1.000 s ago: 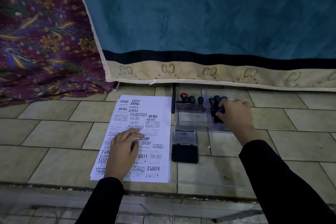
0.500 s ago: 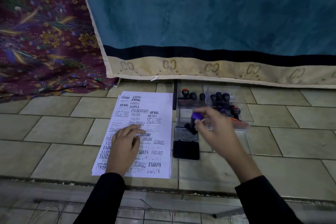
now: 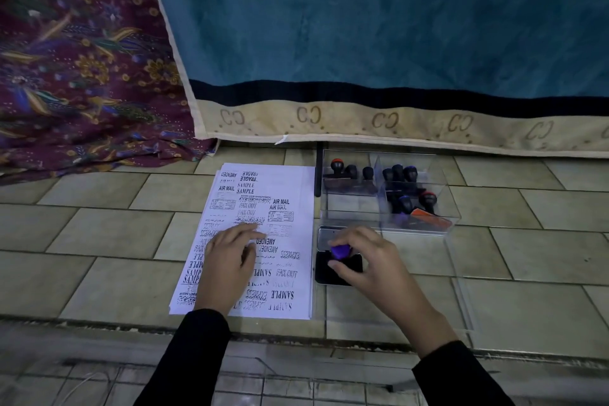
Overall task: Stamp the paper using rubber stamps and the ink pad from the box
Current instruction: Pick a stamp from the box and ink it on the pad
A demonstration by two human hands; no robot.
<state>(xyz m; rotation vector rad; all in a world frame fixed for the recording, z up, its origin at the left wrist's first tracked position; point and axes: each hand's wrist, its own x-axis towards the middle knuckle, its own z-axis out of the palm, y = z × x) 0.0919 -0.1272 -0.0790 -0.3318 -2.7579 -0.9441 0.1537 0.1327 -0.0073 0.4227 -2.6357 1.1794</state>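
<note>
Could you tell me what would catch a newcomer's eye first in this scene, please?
Probably the paper on the tiled floor, crowded with black stamp prints, pinned flat by the left hand. Just to its right, the right hand holds a purple-handled stamp on the open ink pad, before a clear box of more stamps.

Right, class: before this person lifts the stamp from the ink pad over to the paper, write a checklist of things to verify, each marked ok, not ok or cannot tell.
1. Right hand grips the purple-topped stamp: ok.
2. Stamp sits over the black ink pad: ok.
3. Stamp face fully inked: cannot tell, it is hidden.
4. Left hand lies flat on the paper, holding it: ok.
5. Blank space left on the paper, near its top right corner: ok.
6. Which word this stamp prints: cannot tell.
</note>
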